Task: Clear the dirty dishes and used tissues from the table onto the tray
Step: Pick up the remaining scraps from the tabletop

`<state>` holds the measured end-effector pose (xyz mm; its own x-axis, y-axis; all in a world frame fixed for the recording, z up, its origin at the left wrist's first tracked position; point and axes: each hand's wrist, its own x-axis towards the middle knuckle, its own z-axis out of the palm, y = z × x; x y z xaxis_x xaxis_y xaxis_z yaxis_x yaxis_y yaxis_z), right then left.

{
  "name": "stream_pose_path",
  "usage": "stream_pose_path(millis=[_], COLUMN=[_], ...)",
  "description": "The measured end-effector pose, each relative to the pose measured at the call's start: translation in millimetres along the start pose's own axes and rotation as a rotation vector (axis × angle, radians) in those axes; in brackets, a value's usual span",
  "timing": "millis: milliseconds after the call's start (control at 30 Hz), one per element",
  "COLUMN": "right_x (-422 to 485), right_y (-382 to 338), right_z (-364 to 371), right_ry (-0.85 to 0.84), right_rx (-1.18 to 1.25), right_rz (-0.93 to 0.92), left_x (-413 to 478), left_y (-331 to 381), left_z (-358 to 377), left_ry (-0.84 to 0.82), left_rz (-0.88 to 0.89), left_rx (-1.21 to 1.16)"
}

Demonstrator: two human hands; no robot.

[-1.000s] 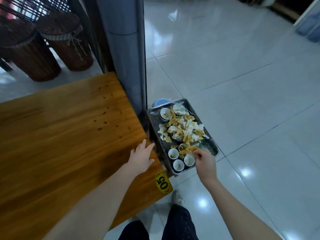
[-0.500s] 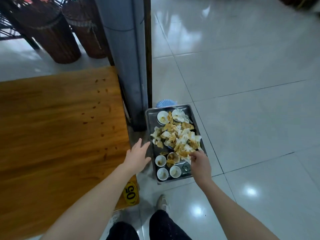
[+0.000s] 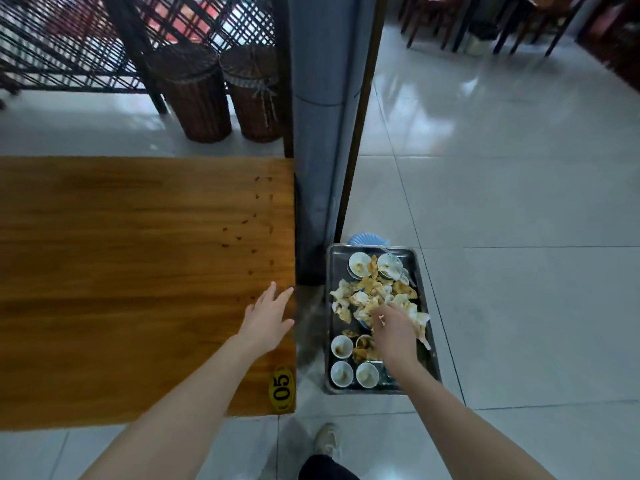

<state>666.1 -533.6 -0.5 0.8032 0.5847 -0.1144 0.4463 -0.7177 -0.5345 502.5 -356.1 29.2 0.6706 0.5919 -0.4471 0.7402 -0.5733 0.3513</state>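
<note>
Your L hand [image 3: 266, 318] is out flat over the right edge of the wooden table [image 3: 138, 271], fingers straight & spread, gripping nothing; can't tell if the palm actually touches the wood. Your R hand [image 3: 393, 332] is down over the metal tray [image 3: 328, 306], knuckles up, fingers bent down into the heap of used tissues [image 3: 363, 297]. Can't tell whether they're pinching a piece or just touching the heap. Tray sits off the table's right side, lower than the top, long side parallel to the table edge, w/ a strip of floor btwn them. What holds it up isn't clear, tho a blue ribbed thing [image 3: 367, 238] peeks out past its far end. On the tray, the tissues, white w/ yellow-brown stains, fill the middle. Two white bowls [image 3: 359, 265] sit side by side at the far end. Three small white cups [image 3: 341, 346] stand upright at the near left corner w/ brownish dregs; a fourth, just beside your R wrist, is half hidden by tissue. Table top shows a scatter of small dark spots [image 3: 256, 216] near its right edge & a yellow oval tag reading 05 [image 3: 282, 393] at the near right corner. Grey pillar [image 3: 318, 133] stands at the table's far right corner, w/ two dark wicker stools [image 3: 194, 98] just left of it, beyond the table. One pale shoe [image 3: 327, 441] is on the tile below.
</note>
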Motion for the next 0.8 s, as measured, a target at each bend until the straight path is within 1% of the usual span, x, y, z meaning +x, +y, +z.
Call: stream_pose_path(millis=[67, 200, 400, 533, 700, 800], right_x=[-5, -27, -84, -118, -151, -170], right_y=[-22, -73, -158, -213, -279, -319], right_z=[9, 31, 69, 98, 135, 156], right_ry=[-0.026, -0.053, -0.113, -0.121, -0.125, -0.148], right_rx=[-0.033, -0.018, 0.016, -0.012, -0.041, -0.107], right_rz=[-0.050, -0.144, -0.286, -0.424, -0.555, -0.628], left_x=[-12, -43, -104, -146, -200, -233], left_y=[-23, -75, -164, -225, -297, -336], left_z=[-7, -21, -40, -52, -65, -71], left_ry=[0.016, 0.054, 0.140, 0.204, 0.299, 0.363], left_rz=[-0.010, -0.039, -0.134, -0.171, -0.264, -0.349], left_rx=[-0.025, -0.055, -0.085, -0.096, -0.099, -0.130])
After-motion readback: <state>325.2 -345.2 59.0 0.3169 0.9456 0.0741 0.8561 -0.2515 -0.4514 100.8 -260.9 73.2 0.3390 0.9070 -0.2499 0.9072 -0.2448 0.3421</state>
